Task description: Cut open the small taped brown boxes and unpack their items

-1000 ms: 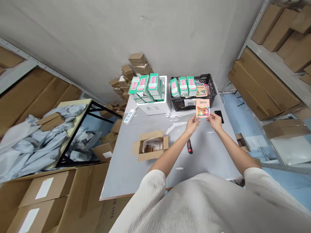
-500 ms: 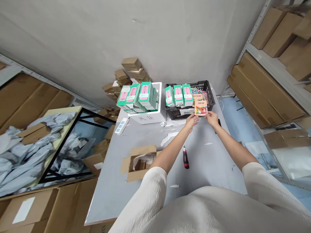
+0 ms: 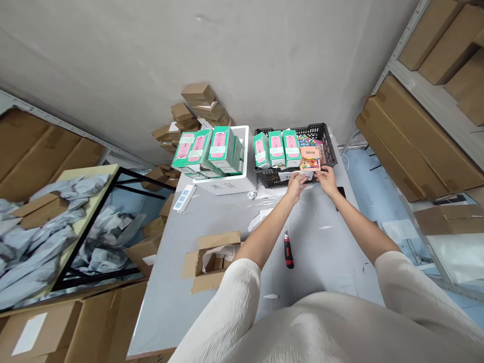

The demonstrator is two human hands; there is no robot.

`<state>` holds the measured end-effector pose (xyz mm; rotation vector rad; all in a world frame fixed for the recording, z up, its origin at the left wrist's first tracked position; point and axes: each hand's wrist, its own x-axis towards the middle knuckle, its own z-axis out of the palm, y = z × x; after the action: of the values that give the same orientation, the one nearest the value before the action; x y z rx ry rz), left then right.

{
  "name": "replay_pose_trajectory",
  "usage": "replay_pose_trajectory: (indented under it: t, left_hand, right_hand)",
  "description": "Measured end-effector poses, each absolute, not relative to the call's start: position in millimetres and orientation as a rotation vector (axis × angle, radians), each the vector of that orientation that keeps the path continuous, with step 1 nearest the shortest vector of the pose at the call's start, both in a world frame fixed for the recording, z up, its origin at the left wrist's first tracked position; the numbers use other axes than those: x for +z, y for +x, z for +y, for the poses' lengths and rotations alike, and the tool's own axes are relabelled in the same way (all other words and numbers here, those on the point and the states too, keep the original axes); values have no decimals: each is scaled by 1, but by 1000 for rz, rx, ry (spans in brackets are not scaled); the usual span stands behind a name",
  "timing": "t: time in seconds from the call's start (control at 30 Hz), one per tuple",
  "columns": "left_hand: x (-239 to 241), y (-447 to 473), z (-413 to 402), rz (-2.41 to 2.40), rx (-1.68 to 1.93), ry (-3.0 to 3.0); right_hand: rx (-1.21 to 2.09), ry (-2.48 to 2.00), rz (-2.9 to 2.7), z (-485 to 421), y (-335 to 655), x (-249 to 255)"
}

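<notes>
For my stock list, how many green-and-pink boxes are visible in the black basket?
3: left box, middle box, right box beside the orange packet. More may be hidden lower in the black basket.

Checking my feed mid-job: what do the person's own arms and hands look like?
Off-white short sleeves with a finely crinkled texture leave the forearms bare. The left fingers and right fingers are ungloved, and no watch or bracelet shows.

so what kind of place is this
Probably a packing or storage room: brown cardboard boxes stand on grey metal shelving, and grey plastic parcels lie heaped on a pale yellow table.
</notes>
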<state>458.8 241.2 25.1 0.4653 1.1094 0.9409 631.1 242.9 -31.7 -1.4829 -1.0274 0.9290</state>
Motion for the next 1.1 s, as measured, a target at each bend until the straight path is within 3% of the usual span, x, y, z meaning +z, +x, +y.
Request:
replay_pose_trajectory:
  t: [0.23, 0.73, 1.1]
  left_hand:
    - [16, 446, 229, 1145, 840, 630]
    - [28, 416, 198, 1176, 825, 667]
    - [30, 330, 114, 1276, 889, 721]
  right_hand:
    - [618, -1606, -1376, 231, 634, -34]
    - [728, -1641, -1497, 203, 631, -30]
    - [861, -1537, -1588, 129, 546, -30]
